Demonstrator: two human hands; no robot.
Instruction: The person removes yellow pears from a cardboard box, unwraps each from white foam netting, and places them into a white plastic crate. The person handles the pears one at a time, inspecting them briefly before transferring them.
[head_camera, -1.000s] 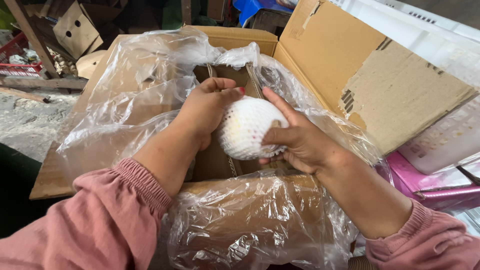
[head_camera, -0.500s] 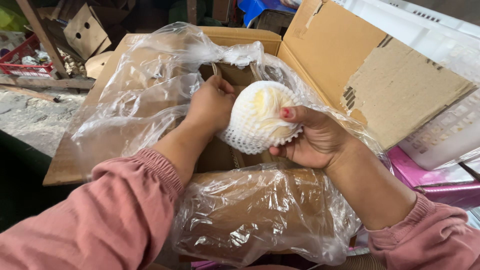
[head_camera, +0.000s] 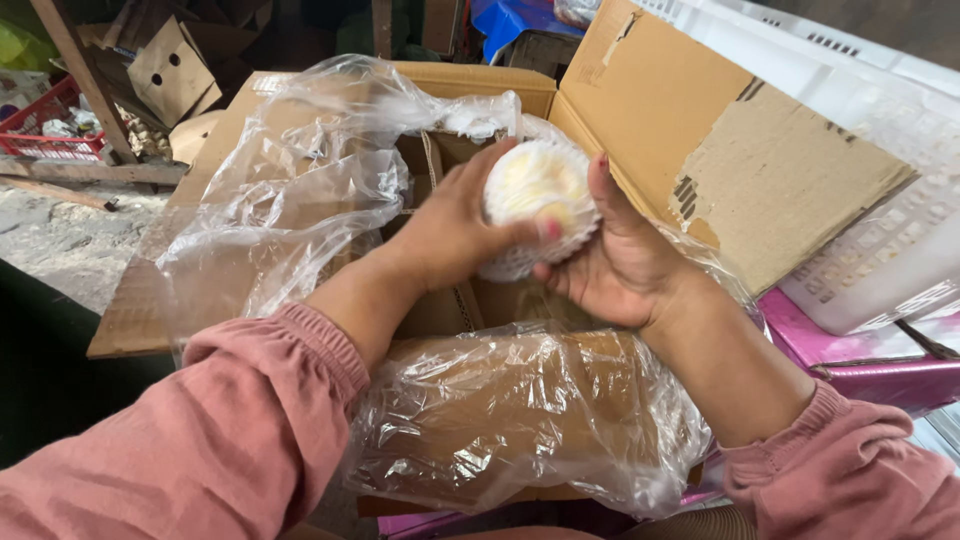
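A round pale-yellow fruit in a white foam net sleeve (head_camera: 538, 196) is held over an open cardboard box (head_camera: 640, 110). My left hand (head_camera: 455, 230) grips the fruit from the left, thumb across its lower front. My right hand (head_camera: 615, 262) cups it from the right and below, fingers up along its side. Clear plastic liner (head_camera: 300, 190) spills out of the box and drapes over its near wall (head_camera: 520, 420). Both forearms wear pink sleeves. The box floor under the hands is mostly hidden.
A white slatted plastic crate (head_camera: 880, 230) stands right of the box flap. Pink and magenta boxes (head_camera: 860, 360) lie below it. At the far left are a red basket (head_camera: 60, 125), small cardboard boxes (head_camera: 170, 70) and a wooden post on a grey floor.
The fruit has been lifted and turned so its open yellow top faces up. My left hand moved from behind it onto its front, and my right hand shifted under it.
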